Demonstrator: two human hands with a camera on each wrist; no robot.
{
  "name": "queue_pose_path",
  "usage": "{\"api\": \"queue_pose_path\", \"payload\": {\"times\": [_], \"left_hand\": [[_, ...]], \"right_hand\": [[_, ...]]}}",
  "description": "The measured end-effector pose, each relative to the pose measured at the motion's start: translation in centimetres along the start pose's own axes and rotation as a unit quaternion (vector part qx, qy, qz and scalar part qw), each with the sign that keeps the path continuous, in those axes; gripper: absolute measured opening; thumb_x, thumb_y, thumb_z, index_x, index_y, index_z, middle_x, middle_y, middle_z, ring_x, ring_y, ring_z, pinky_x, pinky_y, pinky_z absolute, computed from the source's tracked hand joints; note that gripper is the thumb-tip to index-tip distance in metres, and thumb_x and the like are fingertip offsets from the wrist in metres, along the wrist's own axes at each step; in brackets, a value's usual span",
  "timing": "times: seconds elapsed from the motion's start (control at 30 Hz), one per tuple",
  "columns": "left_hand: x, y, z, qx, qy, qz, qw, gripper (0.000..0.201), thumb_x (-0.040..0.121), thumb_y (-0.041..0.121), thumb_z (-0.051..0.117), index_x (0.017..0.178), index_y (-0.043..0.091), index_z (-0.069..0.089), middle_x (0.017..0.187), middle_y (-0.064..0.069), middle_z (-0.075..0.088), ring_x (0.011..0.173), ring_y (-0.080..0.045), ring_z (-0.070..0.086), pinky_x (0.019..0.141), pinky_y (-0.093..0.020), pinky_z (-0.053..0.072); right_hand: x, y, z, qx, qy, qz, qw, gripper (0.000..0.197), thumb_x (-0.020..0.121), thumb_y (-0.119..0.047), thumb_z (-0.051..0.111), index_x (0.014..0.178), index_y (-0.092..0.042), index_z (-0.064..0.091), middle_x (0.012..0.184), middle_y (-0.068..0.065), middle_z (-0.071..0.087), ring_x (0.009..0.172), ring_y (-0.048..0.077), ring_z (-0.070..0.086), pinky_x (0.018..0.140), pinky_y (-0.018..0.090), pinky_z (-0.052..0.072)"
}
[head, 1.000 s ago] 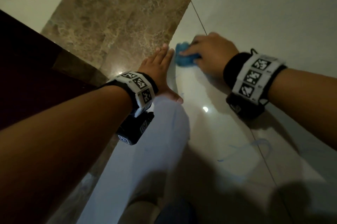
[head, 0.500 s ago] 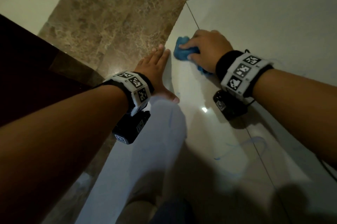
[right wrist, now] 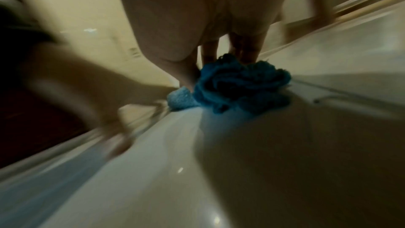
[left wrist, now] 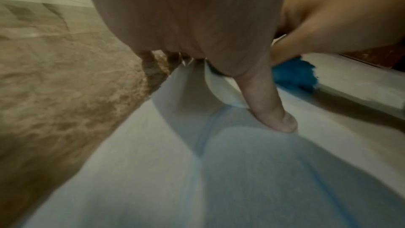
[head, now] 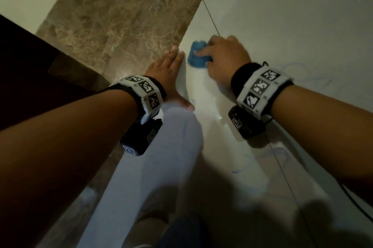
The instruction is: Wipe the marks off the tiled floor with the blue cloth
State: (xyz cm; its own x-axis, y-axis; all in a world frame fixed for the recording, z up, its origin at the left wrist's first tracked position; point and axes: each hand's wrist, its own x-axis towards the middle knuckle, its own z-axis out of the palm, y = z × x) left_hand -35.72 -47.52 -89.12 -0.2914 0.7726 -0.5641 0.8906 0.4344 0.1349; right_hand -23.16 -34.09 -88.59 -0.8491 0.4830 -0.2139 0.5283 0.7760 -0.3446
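- Blue cloth (head: 198, 56): bunched on the pale tile beside the brown marble strip (head: 129, 15), right hand (head: 224, 56) curled over it.
- Left hand (head: 167, 72): flat, fingers straight, bracing nearby.
- Blue scribbles (head: 268, 159) remain nearer the person and to the right; wiping judged unfinished.

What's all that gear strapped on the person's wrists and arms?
Both forearms are bare, without sleeves. Each wrist carries a black fabric band wrapped by a white block strap printed with black-and-white square codes. A small black camera box hangs under each wrist; a thin black cable trails below the right forearm.
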Motion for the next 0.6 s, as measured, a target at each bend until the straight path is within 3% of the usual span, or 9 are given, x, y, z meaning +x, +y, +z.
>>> {"api": "queue_pose_path", "payload": {"times": [0.13,0.2,0.3,0.37,0.43,0.53,0.6], "left_hand": [[0.0,0.1,-0.1,0.011,-0.007,-0.002,1.0,0.148,0.051,0.078,0.072,0.15,0.017,-0.02,0.159,-0.004,-0.023,0.147,-0.024,-0.015,0.121,-0.044,0.003],[-0.1,0.3,-0.3,0.007,-0.015,-0.006,1.0,0.147,0.052,0.076,0.073,0.15,0.018,-0.021,0.158,-0.003,-0.024,0.147,-0.023,-0.016,0.121,-0.043,0.0],[-0.2,0.3,-0.3,-0.004,-0.012,-0.01,1.0,0.147,0.052,0.074,0.075,0.151,0.02,-0.02,0.159,-0.001,-0.023,0.147,-0.022,-0.015,0.121,-0.042,-0.001],[-0.2,0.2,-0.1,-0.001,-0.008,-0.008,1.0,0.148,0.051,0.076,0.074,0.151,0.021,-0.019,0.159,-0.001,-0.022,0.147,-0.022,-0.014,0.121,-0.044,0.0],[-0.1,0.1,-0.1,0.006,-0.011,-0.008,1.0,0.148,0.05,0.078,0.072,0.15,0.02,-0.02,0.159,-0.002,-0.023,0.147,-0.022,-0.014,0.121,-0.044,0.001],[-0.1,0.3,-0.3,0.022,-0.013,-0.006,1.0,0.148,0.051,0.079,0.071,0.15,0.016,-0.02,0.158,-0.005,-0.024,0.147,-0.024,-0.015,0.121,-0.043,0.002],[-0.2,0.5,-0.5,0.027,-0.017,-0.009,0.999,0.148,0.053,0.077,0.072,0.15,0.015,-0.02,0.158,-0.005,-0.024,0.147,-0.024,-0.015,0.121,-0.042,0.002]], "right_hand": [[-3.6,-1.8,0.7,-0.036,-0.049,-0.154,0.986,0.042,0.089,-0.021,0.049,0.127,-0.04,0.053,0.129,-0.005,0.046,0.108,0.027,0.043,0.089,0.037,0.043],[-1.9,0.3,-0.2,-0.007,-0.026,-0.109,0.994,0.043,0.087,-0.018,0.052,0.124,-0.039,0.056,0.126,-0.002,0.05,0.11,0.029,0.047,0.093,0.038,0.041],[1.1,3.9,-1.6,0.034,0.023,0.031,0.999,0.043,0.088,-0.018,0.054,0.129,-0.032,0.054,0.126,0.009,0.051,0.114,0.035,0.048,0.097,0.034,0.035],[1.1,3.7,-1.4,0.026,0.023,0.066,0.997,0.046,0.09,-0.018,0.053,0.133,-0.031,0.049,0.13,0.012,0.048,0.115,0.038,0.045,0.099,0.034,0.033],[-0.7,1.3,-0.4,0.006,0.011,0.032,0.999,0.046,0.089,-0.017,0.051,0.132,-0.034,0.049,0.13,0.007,0.045,0.112,0.038,0.043,0.098,0.037,0.036],[-4.4,-2.0,1.3,-0.019,-0.022,-0.114,0.993,0.043,0.089,-0.021,0.051,0.128,-0.039,0.05,0.13,-0.002,0.045,0.108,0.03,0.043,0.088,0.038,0.042],[-4.2,-0.7,0.9,0.033,-0.039,-0.115,0.992,0.042,0.087,-0.023,0.055,0.125,-0.04,0.055,0.125,-0.003,0.049,0.109,0.027,0.046,0.09,0.036,0.042]]}}
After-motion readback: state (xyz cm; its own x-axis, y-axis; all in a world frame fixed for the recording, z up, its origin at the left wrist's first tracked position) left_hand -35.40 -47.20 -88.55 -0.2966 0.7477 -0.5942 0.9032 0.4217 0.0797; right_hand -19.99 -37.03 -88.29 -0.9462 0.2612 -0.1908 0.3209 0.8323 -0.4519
